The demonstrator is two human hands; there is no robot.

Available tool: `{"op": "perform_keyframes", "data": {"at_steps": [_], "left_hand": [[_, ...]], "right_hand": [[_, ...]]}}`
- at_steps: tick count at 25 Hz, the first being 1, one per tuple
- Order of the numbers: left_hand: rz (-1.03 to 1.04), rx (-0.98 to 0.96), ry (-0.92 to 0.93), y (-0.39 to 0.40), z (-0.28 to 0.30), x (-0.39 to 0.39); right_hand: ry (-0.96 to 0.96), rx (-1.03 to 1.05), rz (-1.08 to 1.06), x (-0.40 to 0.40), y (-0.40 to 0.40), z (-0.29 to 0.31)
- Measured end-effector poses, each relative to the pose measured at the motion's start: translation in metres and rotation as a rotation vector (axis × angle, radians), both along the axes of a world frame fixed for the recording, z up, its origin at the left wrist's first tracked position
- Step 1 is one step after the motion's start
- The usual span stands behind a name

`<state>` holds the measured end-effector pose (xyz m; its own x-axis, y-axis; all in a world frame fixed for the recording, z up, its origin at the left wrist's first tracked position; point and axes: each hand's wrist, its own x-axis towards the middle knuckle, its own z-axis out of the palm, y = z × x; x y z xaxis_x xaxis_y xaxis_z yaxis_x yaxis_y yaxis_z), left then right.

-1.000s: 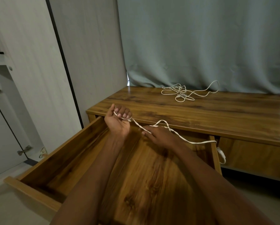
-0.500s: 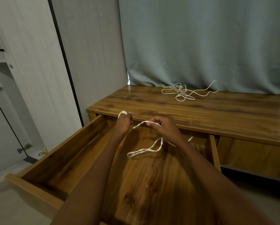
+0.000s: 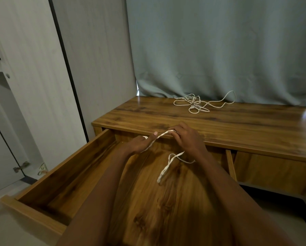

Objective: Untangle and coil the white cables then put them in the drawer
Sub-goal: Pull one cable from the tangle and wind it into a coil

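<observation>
Nearest the camera, the open drawer [image 3: 47, 176] is seen pulled out, and above its wooden floor a white cable [image 3: 163, 172] is held between both hands. A doubled loop of it is left hanging below the right hand [image 3: 187, 139], well short of being coiled. The right hand is closed in a pinch on the upper end of the strand; the left hand [image 3: 139, 144] is curled, with the cable wrapped over its extended finger. The taut span between them is laid left-low to right-high, roughly along the front edge of the desk top [image 3: 237, 128]. Farther back, near the curtain [image 3: 219, 50], a second tangled cable [image 3: 198, 103] is left on the desk top, lying beyond and to the right of the hands; the right hand is judged the nearer for reaching it.
</observation>
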<state>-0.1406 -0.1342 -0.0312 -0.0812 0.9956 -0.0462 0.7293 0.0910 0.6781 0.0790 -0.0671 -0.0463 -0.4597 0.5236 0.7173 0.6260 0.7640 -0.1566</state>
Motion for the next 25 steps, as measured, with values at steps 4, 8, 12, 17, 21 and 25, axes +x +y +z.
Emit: {"op": "perform_keyframes", "data": {"at_steps": [4,8,12,17,21,25], "left_hand": [[-0.135,-0.156,-0.031,-0.006,0.000,0.008],[-0.340,-0.278,-0.515,-0.015,0.012,0.011],[-0.587,-0.214,-1.159,-0.016,0.020,0.001],[-0.597,0.102,-1.726,-0.011,0.024,0.001],[-0.185,0.509,-1.897,-0.011,0.028,0.006],[0.184,0.791,-1.854,-0.010,0.032,0.002]], "right_hand": [[-0.015,0.166,-0.161,0.003,0.001,-0.002],[-0.078,0.042,-0.238,0.008,0.002,-0.004],[-0.079,0.048,-0.176,0.002,-0.003,-0.006],[0.078,-0.389,0.126,-0.022,-0.009,-0.016],[0.329,-0.995,0.433,-0.041,-0.016,-0.022],[0.240,-1.187,0.470,-0.048,-0.029,-0.024]]}}
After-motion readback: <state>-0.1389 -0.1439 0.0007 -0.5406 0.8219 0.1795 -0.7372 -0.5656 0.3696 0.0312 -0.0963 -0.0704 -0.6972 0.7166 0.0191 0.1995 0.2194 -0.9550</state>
